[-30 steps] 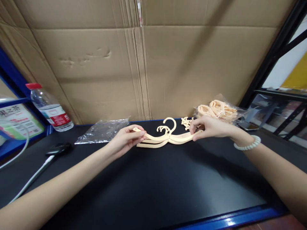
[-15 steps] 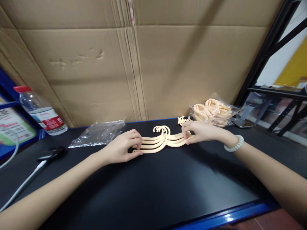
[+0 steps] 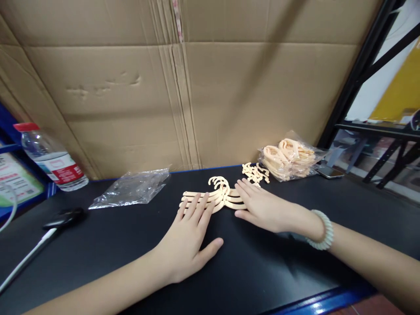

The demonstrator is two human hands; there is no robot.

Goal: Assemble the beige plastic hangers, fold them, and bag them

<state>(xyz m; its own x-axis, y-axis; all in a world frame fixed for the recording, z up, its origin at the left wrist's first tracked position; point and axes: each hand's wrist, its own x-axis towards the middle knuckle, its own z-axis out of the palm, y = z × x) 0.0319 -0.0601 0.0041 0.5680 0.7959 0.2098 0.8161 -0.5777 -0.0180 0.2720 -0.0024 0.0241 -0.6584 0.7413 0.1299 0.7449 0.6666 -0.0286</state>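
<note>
Over pale hangers (image 3: 225, 198), hands (image 3: 185, 243) (image 3: 265, 210) palm-down, unclenched, left thumb splayed

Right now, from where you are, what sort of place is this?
Probably a makeshift workbench in a workshop or storeroom, though I can't be certain. A black tabletop stands against a large cardboard sheet, with a black metal frame at the right and cream-coloured hangers laid out on top.
</note>
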